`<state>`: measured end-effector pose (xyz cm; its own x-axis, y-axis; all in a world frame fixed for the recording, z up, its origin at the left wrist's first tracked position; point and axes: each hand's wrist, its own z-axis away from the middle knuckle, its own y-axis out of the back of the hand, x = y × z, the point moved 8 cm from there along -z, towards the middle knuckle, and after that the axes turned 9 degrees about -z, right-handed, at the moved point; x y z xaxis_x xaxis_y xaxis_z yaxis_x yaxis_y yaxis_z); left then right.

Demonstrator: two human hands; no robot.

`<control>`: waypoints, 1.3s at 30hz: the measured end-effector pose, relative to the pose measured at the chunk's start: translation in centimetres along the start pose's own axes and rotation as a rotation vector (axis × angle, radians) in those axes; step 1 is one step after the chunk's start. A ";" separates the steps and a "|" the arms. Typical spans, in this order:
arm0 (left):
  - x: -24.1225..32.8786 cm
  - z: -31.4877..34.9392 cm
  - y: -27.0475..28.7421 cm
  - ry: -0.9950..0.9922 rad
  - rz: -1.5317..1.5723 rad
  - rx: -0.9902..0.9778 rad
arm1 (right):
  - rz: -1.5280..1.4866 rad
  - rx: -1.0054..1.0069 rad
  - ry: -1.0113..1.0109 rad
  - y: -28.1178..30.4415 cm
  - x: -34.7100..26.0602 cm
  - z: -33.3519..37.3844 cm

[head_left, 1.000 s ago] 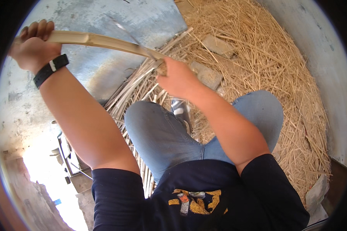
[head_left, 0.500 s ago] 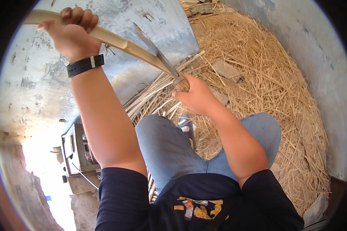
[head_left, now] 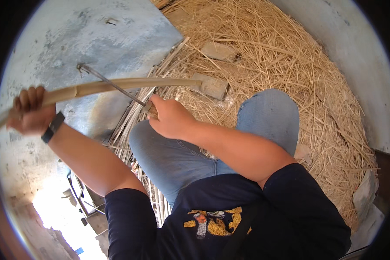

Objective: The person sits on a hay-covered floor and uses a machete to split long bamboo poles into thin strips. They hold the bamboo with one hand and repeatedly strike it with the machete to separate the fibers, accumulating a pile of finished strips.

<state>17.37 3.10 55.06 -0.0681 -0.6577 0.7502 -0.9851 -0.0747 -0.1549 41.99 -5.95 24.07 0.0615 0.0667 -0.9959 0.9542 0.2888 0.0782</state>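
A long pale bamboo strip [head_left: 160,82], slightly bowed, is gripped near its left end by my left hand [head_left: 32,112], with fingers wrapped round it. Its right end reaches over a flat stone [head_left: 211,87] on the floor; whether it rests there I cannot tell. In my right hand [head_left: 172,118], closed round a short wooden handle, is a knife [head_left: 106,79] with its blade angled up and left. The blade crosses the strip in the picture, seen nearly edge-on; contact between them is unclear. A dark-strapped watch [head_left: 53,127] is on my left wrist.
Straw and shavings [head_left: 273,52] cover the floor in front and to the right, around another stone [head_left: 219,51]. Cut strips [head_left: 128,117] lie beside my bent left knee. A blue-grey panel [head_left: 130,34] stands ahead; a pale wall [head_left: 355,39] rises at right.
My left hand has swung down and left with the bamboo strip, which now lies more level. My right hand and the knife have shifted left in the picture, and the whole view has shifted.
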 end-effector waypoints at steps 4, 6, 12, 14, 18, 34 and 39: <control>-0.9 -1.0 5.3 0.118 0.254 -0.139 | -0.019 0.113 -0.199 0.2 7.6 -1.8; -1.4 -1.3 6.3 0.127 0.247 -0.127 | 0.012 0.181 -0.430 0.8 11.1 -2.4; -2.5 -2.3 9.9 0.120 0.321 -0.169 | 0.030 0.007 -0.241 -2.2 7.7 -3.7; -2.7 -2.4 11.1 0.122 0.358 -0.234 | 0.052 -0.026 -0.173 -3.0 7.6 -4.0; -3.2 -2.6 12.6 0.123 0.428 -0.334 | -0.074 0.156 -0.356 -2.6 13.6 -4.6; -4.0 -0.9 17.3 0.078 0.213 0.069 | 0.118 0.247 -0.623 -2.0 18.7 -3.5; -3.5 -0.9 17.1 0.050 0.128 0.089 | 0.005 0.014 -0.404 -4.4 12.9 -4.2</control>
<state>0.65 4.85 50.38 -0.2020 -0.6278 0.7517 -0.9501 -0.0605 -0.3059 37.34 -2.34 11.06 0.1740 -0.3132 -0.9336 0.9573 0.2763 0.0857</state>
